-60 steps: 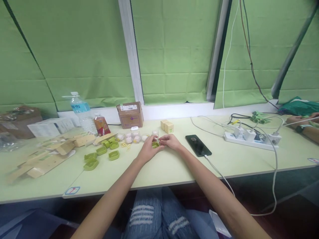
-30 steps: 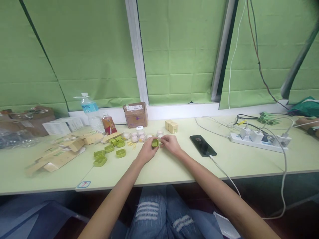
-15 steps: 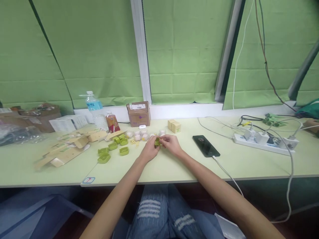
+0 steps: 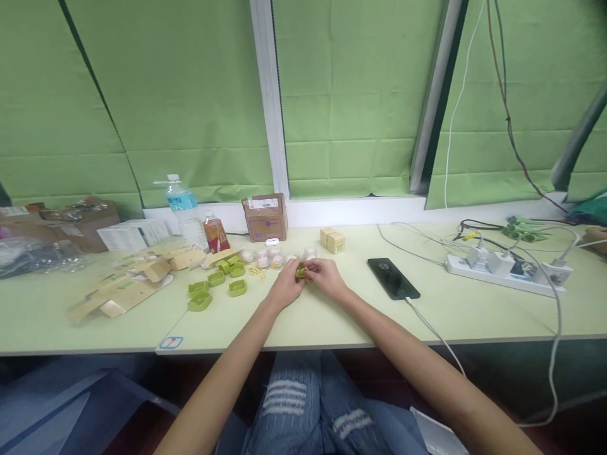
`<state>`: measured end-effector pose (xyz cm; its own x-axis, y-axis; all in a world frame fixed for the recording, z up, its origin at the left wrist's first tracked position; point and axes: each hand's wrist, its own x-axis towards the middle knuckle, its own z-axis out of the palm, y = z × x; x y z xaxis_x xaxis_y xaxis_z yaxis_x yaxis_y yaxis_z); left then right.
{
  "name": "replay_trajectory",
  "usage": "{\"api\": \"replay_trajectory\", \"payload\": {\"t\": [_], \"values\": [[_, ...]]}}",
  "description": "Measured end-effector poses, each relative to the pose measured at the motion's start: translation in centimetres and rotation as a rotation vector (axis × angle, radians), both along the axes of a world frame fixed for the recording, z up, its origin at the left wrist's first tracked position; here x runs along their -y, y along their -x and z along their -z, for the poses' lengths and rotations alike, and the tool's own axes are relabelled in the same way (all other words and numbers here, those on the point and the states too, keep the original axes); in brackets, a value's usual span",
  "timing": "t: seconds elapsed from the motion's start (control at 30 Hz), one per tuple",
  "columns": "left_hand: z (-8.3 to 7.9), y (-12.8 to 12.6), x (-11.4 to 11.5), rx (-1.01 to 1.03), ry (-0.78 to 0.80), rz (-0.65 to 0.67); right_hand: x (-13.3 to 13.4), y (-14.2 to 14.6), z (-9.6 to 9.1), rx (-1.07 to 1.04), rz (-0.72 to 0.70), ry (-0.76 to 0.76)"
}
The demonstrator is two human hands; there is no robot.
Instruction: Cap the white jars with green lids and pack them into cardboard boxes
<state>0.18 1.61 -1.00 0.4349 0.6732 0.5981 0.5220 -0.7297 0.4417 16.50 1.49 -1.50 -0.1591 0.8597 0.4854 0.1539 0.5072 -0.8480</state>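
Just above the table, my left hand [image 4: 286,285] is closed around a small olive-green plastic piece [image 4: 300,271]. My right hand [image 4: 326,278] meets it from the other side, its fingers pinched against the same piece; whether they hold some smaller part is hidden. Several matching green plastic pieces [image 4: 238,288] lie to the left of my hands. Between them and my left hand is a little pile of small yellow parts [image 4: 258,273]. Small clear round containers with pale pink contents [image 4: 262,258] stand just behind my hands.
Two small tan boxes [image 4: 332,241] stand behind my right hand. A black phone [image 4: 393,278] on a white cable lies to the right, then a power strip [image 4: 504,275]. Flattened cardboard [image 4: 128,287], a water bottle [image 4: 184,212] and a brown carton [image 4: 264,218] occupy the left and back.
The view has shifted very slightly. Both hands stay together on the green piece, with only small finger movement.
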Motion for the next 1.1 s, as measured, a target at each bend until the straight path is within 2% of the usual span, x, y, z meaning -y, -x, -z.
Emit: {"api": "replay_trajectory", "payload": {"t": [0.17,0.33,0.43,0.83,1.1], "values": [[0.0,0.0,0.0,-0.002,0.006,-0.007,-0.3,-0.4,0.1,0.054,-0.052,-0.006],[0.0,0.1,-0.1,0.002,0.020,0.011,-0.1,-1.0,-0.4,0.343,0.025,-0.229],[0.0,0.1,-0.1,0.001,0.019,0.010,0.0,-1.2,-0.7,0.446,0.060,-0.297],[-0.1,0.0,0.0,0.002,0.041,0.049,-0.6,-1.5,-0.5,0.566,0.052,-0.316],[0.2,0.1,-0.3,0.001,0.039,0.056,-0.5,-1.4,-0.5,0.570,0.113,-0.266]]}}
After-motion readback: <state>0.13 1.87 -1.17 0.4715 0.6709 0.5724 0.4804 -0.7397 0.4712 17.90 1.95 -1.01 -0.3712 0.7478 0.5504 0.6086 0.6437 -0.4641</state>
